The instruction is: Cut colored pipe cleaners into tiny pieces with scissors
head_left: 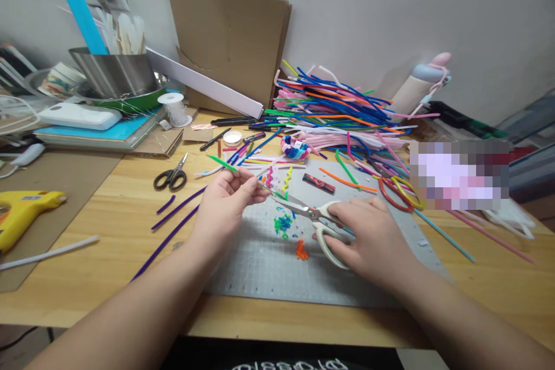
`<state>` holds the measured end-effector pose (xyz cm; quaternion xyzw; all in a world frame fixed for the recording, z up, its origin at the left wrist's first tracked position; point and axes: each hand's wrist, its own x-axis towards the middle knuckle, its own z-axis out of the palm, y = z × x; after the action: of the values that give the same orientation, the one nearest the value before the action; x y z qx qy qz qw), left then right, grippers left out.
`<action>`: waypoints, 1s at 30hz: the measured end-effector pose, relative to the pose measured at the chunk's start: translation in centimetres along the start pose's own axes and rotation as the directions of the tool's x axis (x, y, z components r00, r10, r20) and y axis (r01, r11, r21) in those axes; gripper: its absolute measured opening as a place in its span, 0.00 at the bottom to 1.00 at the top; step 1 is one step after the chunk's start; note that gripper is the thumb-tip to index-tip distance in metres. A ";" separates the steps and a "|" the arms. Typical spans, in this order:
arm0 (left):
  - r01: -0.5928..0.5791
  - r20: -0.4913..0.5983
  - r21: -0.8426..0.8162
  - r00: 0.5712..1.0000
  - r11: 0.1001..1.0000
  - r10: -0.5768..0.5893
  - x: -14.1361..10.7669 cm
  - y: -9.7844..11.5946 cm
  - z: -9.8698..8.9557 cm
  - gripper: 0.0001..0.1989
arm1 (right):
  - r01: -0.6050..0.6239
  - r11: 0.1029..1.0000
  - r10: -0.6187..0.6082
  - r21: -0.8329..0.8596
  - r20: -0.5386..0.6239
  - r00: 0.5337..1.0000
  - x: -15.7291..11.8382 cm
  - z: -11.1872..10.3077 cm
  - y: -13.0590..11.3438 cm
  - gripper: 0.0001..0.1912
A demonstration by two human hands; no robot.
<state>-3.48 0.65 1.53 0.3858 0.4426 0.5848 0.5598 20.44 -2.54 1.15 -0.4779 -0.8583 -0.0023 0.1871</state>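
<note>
My left hand (229, 196) pinches a green pipe cleaner (222, 163), whose fuzzy end sticks out to the upper left. A thinner stretch of it runs right from my fingertips to the scissor blades. My right hand (368, 231) has its fingers through the handles of white-handled scissors (323, 228), the blades parted around the pipe cleaner's right end. Under the blades, green and blue fuzz clippings (282, 224) lie on the grey cutting mat (260, 277). A small orange fuzz pile (302, 250) sits nearer to me.
Black scissors (171, 176) and purple pipe cleaners (173, 221) lie left of the mat. A yellow glue gun (30, 214) rests at far left. Behind the mat rises a heap of coloured pipe cleaners (338, 104). Red-handled scissors (394, 193) are at right, near a blurred patch.
</note>
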 end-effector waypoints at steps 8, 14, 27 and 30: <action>0.018 0.026 -0.059 1.000 0.998 -0.016 -0.2 0.0 0.2 0.11 | -0.033 0.999 0.031 0.033 0.038 0.999 0.0 0.0 0.1 0.08; 0.008 0.033 -0.083 0.999 0.997 -0.006 0.0 -0.2 0.1 0.11 | -0.062 0.996 0.055 0.064 0.111 0.992 0.2 0.0 0.0 0.08; 0.148 0.072 -0.186 0.988 0.971 -0.137 -0.3 0.4 0.3 0.12 | -0.070 0.993 0.056 0.096 0.134 0.989 0.0 0.0 -0.1 0.09; 0.149 0.062 -0.200 0.988 0.968 -0.139 -0.2 0.4 0.4 0.12 | -0.077 0.991 0.061 0.108 0.145 0.988 0.0 0.0 -0.2 0.10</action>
<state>-3.22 0.47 2.00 0.3070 0.3938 0.5756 0.6476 20.30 -2.61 1.20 -0.4948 -0.8511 0.0864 0.1527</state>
